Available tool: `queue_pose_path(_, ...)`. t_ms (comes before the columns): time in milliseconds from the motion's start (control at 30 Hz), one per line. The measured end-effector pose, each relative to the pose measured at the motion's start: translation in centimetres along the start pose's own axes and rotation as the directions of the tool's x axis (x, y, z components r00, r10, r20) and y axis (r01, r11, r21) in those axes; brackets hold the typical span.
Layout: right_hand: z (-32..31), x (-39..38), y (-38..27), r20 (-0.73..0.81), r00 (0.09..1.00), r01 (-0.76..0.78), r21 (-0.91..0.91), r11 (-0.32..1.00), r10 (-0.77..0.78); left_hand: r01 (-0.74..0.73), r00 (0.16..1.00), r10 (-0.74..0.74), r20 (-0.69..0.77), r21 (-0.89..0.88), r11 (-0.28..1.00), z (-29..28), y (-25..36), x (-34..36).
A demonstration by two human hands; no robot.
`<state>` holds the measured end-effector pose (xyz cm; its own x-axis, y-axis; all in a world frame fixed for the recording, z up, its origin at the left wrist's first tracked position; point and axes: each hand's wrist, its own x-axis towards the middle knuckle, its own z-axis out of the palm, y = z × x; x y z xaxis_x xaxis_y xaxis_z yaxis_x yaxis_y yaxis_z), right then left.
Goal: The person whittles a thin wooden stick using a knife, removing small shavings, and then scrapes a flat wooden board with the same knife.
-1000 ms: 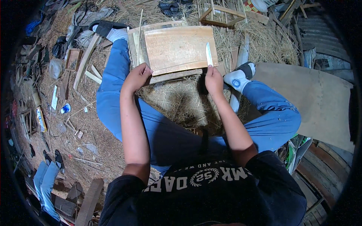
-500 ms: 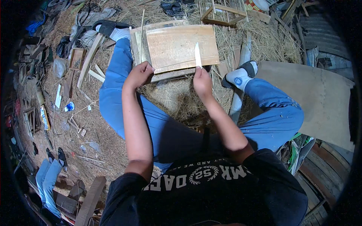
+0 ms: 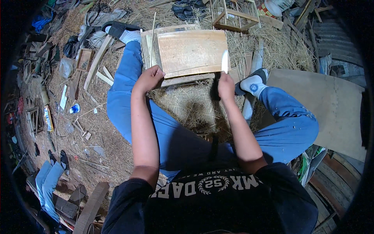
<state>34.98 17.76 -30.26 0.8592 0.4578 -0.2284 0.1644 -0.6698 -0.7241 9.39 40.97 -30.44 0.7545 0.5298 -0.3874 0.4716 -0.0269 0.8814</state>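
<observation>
While the person is sitting on the straw-covered floor (image 3: 187, 105) with legs spread, a thin wooden panel (image 3: 193, 50) is lying ahead between the knees, on other boards. Left hand (image 3: 149, 78) is clenching the panel's near left corner. Right hand (image 3: 226, 85) is gripping a knife (image 3: 224, 61), blade pointing up along the panel's right edge. Judgement: panel is looking light and stiff but thin enough to flex or split along the grain; edges and corners are offering the best hold. Knife handle is hidden in the fist. A small wooden frame (image 3: 233, 13) is standing beyond.
</observation>
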Motion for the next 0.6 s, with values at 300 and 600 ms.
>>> queue_pose_path(300, 1.6, -2.4, -2.1, 0.142, 0.982, 0.127, -0.016, 0.992, -0.123, 0.022, 0.999, -0.021, -0.033, 0.042, 0.999, 0.2, 0.8, -0.1)
queue_pose_path(600, 4.3, -5.0, -3.9, 0.152, 0.984, 0.097, 0.021, 0.995, -0.099, 0.018, 0.999, -0.017, -0.031, 0.038, 0.999, 0.2, 0.9, -0.2)
